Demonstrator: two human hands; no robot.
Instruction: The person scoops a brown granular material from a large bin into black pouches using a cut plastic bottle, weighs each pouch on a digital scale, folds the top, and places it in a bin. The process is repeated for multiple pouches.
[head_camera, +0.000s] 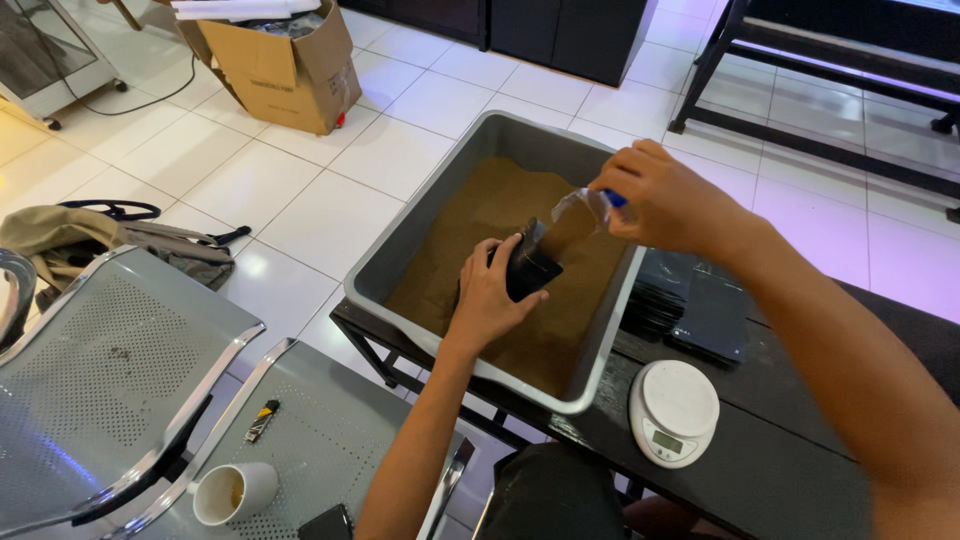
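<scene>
Fingers of the left hand (492, 292) curl around a small black bag (530, 268), holding it upright over the brown powder (480, 215) in a grey tub (400, 240). Just above, the right hand (668, 200) pinches a clear plastic scoop (578, 215) with fingers pressed together, its mouth tilted down at the bag's opening. The tub rests on a dark table (770, 470), near a round white scale (673, 410) and a stack of black pouches (700, 310). Lower left, a white cup (232, 492) stands on a metal bench (110, 370).

Bright even daylight, glare on floor tiles (330, 215), purple tint right, sharp focus
</scene>
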